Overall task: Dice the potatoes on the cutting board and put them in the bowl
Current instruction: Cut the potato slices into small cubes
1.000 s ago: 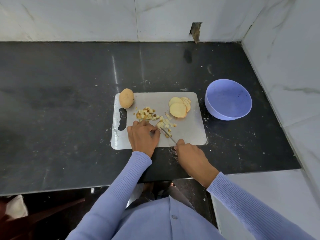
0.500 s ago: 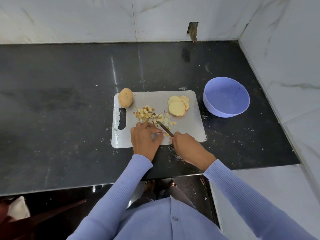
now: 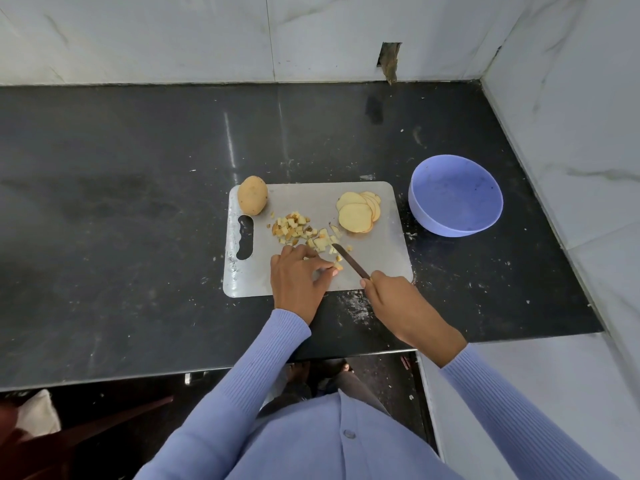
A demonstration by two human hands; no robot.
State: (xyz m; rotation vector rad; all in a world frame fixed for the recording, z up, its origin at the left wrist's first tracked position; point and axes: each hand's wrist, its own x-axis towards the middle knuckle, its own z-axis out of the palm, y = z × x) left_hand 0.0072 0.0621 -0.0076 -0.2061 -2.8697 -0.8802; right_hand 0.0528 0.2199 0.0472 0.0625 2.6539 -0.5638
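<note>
A grey cutting board [image 3: 377, 265] lies on the black counter. A whole potato [image 3: 252, 200] sits at its far left corner, a fan of potato slices [image 3: 357, 215] at its far right. Diced potato pieces [image 3: 300, 232] are heaped in the middle. My right hand [image 3: 398, 299] grips a dark knife [image 3: 349, 259] whose tip points into the dice. My left hand [image 3: 299, 280] rests on the board's near edge, fingertips pinching small potato pieces [image 3: 338, 266] beside the blade. The lilac bowl [image 3: 455, 194] stands right of the board with no potato in it.
Marble walls close the counter at the back and right [image 3: 571, 133]. The black counter [image 3: 121, 220] stretches wide to the left of the board. Potato crumbs speckle the counter around the board's near right corner [image 3: 360, 310]. The counter's front edge runs just below my wrists.
My right hand has drawn back to the right and the knife now lies flatter across the board. My left hand's fingers have spread toward the small pieces by the blade.
</note>
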